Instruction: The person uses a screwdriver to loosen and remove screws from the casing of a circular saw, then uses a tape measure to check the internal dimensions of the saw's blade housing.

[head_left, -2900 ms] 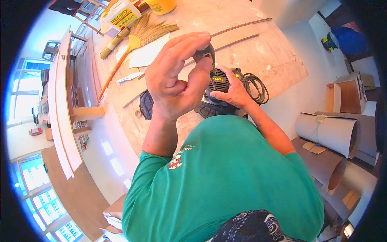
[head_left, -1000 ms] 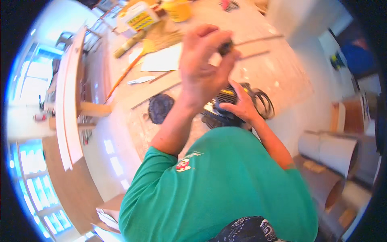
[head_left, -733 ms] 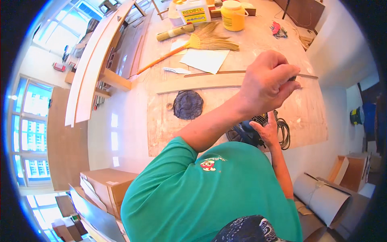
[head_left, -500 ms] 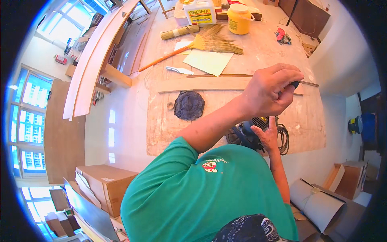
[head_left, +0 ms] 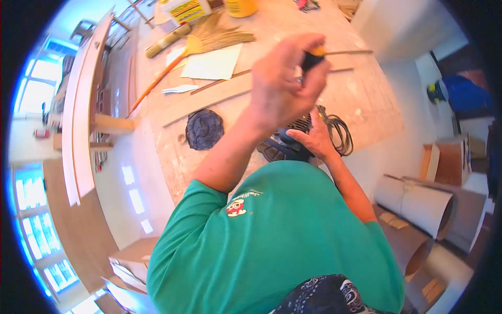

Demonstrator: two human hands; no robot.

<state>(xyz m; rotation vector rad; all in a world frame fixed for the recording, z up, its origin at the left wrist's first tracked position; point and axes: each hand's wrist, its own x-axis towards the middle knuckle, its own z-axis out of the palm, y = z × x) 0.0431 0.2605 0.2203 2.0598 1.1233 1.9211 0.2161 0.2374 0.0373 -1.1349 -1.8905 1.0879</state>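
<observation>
My left hand (head_left: 285, 81) is raised over the workbench, its fingers closed around a small black piece with a yellow-orange end (head_left: 312, 58); its exact kind is hard to make out. Lower and to the right, my right hand (head_left: 316, 137) lies against a black corded power tool (head_left: 282, 146), thumb spread away from stretched fingers. Part of the tool is hidden behind my torso and left hand. Its black cord (head_left: 341, 137) lies coiled just right of that hand. Beyond my left forearm is a round, crumpled black cloth or bag (head_left: 205, 129).
A long board (head_left: 209, 104) crosses the workbench (head_left: 366, 110). Farther off lie a white-handled tool (head_left: 178, 89), a paper sheet (head_left: 212, 63), a straw broom (head_left: 214, 41), a white jug (head_left: 185, 9) and a yellow tub (head_left: 240, 6). Long panels (head_left: 78, 120) stand left; rolled sheets (head_left: 415, 206) lie right.
The view has turned and shifted, so the bench items appear farther left and higher. My left hand still grips the small black piece, now showing its yellow-orange end. My right hand stays by the power tool.
</observation>
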